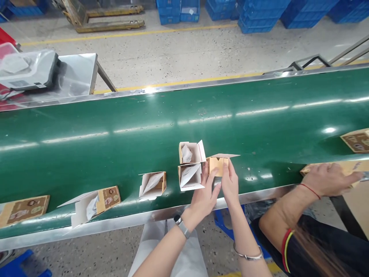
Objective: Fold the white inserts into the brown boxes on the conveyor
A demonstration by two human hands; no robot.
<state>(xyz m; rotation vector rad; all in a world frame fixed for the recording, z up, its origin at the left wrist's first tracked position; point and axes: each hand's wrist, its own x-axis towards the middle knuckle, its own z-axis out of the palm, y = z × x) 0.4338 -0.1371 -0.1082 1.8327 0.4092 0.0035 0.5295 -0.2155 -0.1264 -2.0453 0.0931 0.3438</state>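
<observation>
A small cardboard box [218, 166] stands on the green conveyor belt with a flap sticking out at its top. My left hand [202, 197] has its fingers on the left side of this box, and my right hand [231, 184] closes on its right side. Two open boxes stand just left of it, an upper box [198, 153] and a lower box [193, 185], each with a whitish packet inside. Farther left is another open box [163, 184] with a packet in it. A brown printed open box [108, 197] lies beyond that.
A co-worker's hand [325, 179] rests on a box at the right, near another printed box [357, 141]. One more box [29, 209] lies at far left. The metal rim [115, 227] edges the green belt [138, 134]. Blue crates [259, 15] stand behind.
</observation>
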